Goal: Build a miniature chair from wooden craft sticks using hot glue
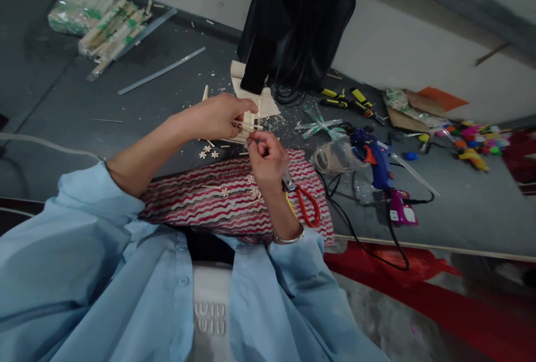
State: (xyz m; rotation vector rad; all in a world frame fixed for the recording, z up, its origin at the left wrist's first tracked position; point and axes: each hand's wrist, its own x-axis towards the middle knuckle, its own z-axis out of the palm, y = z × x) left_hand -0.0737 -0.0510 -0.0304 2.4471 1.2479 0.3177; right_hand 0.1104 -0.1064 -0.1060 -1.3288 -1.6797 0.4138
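My left hand (pixel 218 117) reaches in from the left with its fingers bent around a small structure of pale wooden sticks (pixel 253 126). One thin stick stands up beside its fingertips. My right hand (pixel 268 162) is closed in a pinch at the near edge of the sticks; whatever lies between its fingertips is too small to make out. Small flower-shaped wooden pieces (pixel 215 155) lie on the table below my left hand, and more rest on the red-and-white striped cloth (pixel 201 200). Red-handled scissors (pixel 309 205) lie on that cloth, partly hidden by my right wrist.
A dark phone (pixel 258 65) leans against a black bag (pixel 301 21) at the back. Right of my hands are pliers (pixel 335 103), a blue glue gun (pixel 379 155) with a cable, and colourful pompoms (pixel 473 137). Bagged sticks (pixel 113 27) and a metal ruler (pixel 161 71) lie left.
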